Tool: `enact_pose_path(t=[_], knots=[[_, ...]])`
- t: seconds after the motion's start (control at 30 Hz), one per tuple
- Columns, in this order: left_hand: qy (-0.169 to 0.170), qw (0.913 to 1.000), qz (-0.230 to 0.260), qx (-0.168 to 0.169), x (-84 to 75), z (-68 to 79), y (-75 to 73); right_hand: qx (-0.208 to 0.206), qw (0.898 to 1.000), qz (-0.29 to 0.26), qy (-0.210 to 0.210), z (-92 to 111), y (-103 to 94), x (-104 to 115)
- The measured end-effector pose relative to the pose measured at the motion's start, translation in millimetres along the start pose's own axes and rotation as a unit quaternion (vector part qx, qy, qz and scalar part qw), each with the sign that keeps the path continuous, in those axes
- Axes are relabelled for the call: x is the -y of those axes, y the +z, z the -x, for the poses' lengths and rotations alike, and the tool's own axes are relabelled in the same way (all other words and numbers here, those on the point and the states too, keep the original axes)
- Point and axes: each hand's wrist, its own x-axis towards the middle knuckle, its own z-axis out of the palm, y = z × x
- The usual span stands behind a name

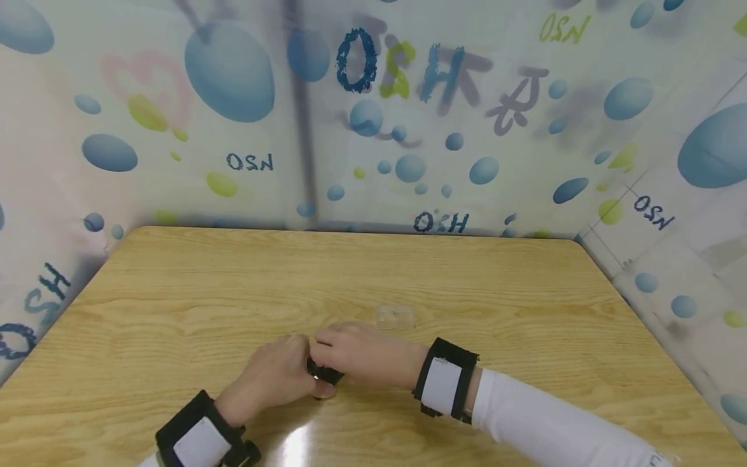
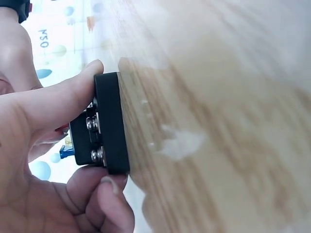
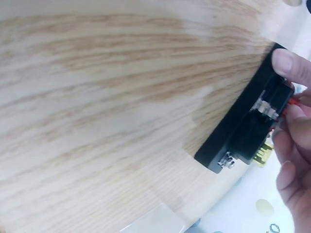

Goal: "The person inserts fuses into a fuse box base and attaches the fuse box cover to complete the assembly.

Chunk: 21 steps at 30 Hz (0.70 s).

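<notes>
My left hand (image 1: 274, 371) grips a black fuse block (image 2: 112, 124) by its two ends, thumb at one end and curled fingers at the other. In the left wrist view the block stands on its side, with metal screws (image 2: 92, 124) along it and a blue blade fuse (image 2: 66, 151) sticking out. A yellow fuse (image 3: 263, 154) shows in the right wrist view. Next to it, the fingers of my right hand (image 1: 369, 355) pinch a red fuse (image 3: 293, 101) at the block's face. Those fingertips partly cover the red fuse.
A clear plastic cover (image 1: 395, 317) lies on the wooden table (image 1: 222, 279), just beyond my right hand. Patterned sheeting (image 1: 362, 149) surrounds the table at the back and sides.
</notes>
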Motion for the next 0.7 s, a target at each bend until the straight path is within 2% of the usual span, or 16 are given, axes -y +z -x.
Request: enact_pose_path(t=[0.23,0.47,0.7], knots=[[-0.012,0.9999,-0.008,-0.001,-0.5,0.4,-0.1,-0.009,0.999,-0.029,0.016,2,-8.6,-3],[-0.021,0.9997,-0.012,-0.001,-0.5,-0.1,1.0,-0.007,0.995,-0.043,0.086,14,-23.2,-24],[-0.021,0.9995,-0.023,-0.003,-1.3,0.0,1.5,-0.011,0.991,-0.063,0.122,30,-37.6,-42]])
